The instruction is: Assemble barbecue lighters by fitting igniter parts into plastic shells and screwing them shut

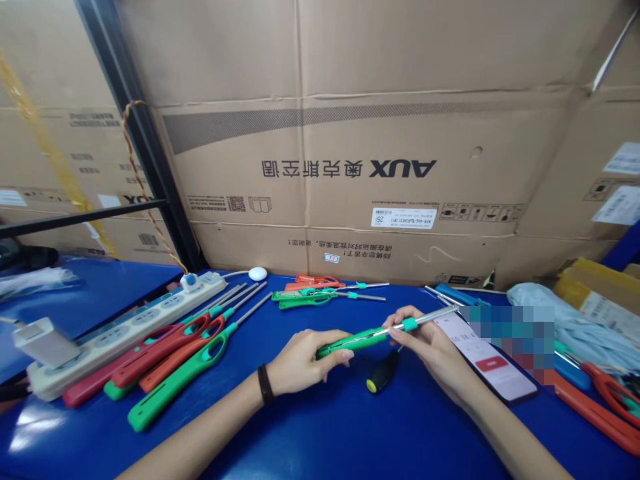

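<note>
Between my two hands is a long-nozzle lighter [367, 339] with a green handle, a teal collar and a silver metal tube pointing right. My left hand [303, 363] is closed around the handle's left end, thumb along its near side. The fingers of my right hand [429, 348] pinch the lighter near the collar, where tube and handle meet. The handle seems to be an opened shell with metal parts showing along it. Just below lies a black screwdriver [383, 373] with a yellow end, its tip partly hidden by my right hand.
Left, several red and green lighters [175, 383] lie beside a white power strip [145, 320]. More lighter parts [320, 293] lie at the back, before a large cardboard box [320, 133]. A phone [500, 373], other lighters [590, 407] and a pale blue cloth or bag [555, 320] are right.
</note>
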The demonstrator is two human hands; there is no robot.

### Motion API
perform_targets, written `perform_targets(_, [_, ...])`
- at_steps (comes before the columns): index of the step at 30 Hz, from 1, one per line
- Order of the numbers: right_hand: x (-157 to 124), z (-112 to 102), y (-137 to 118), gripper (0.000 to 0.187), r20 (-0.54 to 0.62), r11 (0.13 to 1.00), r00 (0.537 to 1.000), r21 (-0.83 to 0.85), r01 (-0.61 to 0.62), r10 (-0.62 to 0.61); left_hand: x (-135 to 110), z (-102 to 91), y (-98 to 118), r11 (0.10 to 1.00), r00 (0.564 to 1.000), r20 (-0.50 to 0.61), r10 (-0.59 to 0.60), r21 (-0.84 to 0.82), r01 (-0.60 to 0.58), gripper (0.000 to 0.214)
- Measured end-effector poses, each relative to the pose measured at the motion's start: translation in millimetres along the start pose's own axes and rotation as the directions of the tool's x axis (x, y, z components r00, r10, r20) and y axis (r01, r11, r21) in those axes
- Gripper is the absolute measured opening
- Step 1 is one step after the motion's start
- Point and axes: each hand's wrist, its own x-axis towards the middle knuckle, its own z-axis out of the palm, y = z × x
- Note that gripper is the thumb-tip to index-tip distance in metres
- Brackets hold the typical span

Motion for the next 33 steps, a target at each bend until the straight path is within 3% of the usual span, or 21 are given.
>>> perform_targets(2, [-0.2,0.6,1.8,0.026,-0.013,0.999,1.0,-0.033,0.016,-0.017,0.5,-1.0,-0.5,1.0,1.0,0.001,0.003,0.025,-0.003,0.033])
perform_targets(5, [-0.8,5.2,7.1,0.026,0.014,0.996,1.0,-0.088,0.017,-0.016,1.8,-1.1,-1.7,0.986,0.993,-0.083,0.09,0.148,-0.077,0.035])
perform_targets(9, [-2.5,15.9,15.8,0.034,0.089,0.996,0.994,-0.071,-0.057,0.064,1.0,4.1,0.0,0.952,0.969,-0.17,0.181,0.278,-0.129,0.032])
perform_targets(12, [-3.6,21.4,18.3,0.039,0.09,0.993,0.99,-0.057,-0.1,0.105,-1.7,9.3,4.0,0.922,0.978,-0.136,0.157,0.375,-0.096,0.031])
perform_targets(16, [-3.9,22.0,17.2,0.04,0.084,0.991,0.988,-0.057,-0.122,0.126,-4.3,12.3,7.1,0.916,0.995,-0.043,0.092,0.396,-0.068,0.049])
perform_targets(21, [-3.4,18.7,18.8,0.037,0.081,0.99,0.988,0.03,-0.138,0.135,-3.1,10.1,5.0,0.96,0.999,-0.01,-0.035,0.276,0.036,0.05])
perform_targets(26, [-2.7,15.7,12.5,0.032,-0.019,0.997,0.998,0.046,-0.061,0.062,-1.9,8.1,2.8,0.991,0.994,0.019,-0.107,-0.078,0.109,0.042])
perform_targets(28, [-3.0,15.8,8.4,0.032,-0.022,0.996,0.997,0.065,-0.067,0.069,-2.0,7.9,2.8,0.983,0.993,0.036,-0.113,-0.142,0.117,0.039])
perform_targets(31, [-4.2,17.1,5.0,0.032,0.011,0.991,0.996,0.099,-0.089,0.088,-2.5,7.0,3.6,0.988,0.995,-0.097,-0.02,0.154,0.035,0.035])
perform_targets(33, [-5.0,18.1,4.8,0.032,0.045,0.992,0.995,0.081,-0.094,0.091,-3.1,6.1,4.3,0.927,0.984,-0.156,0.087,0.374,-0.023,0.035])
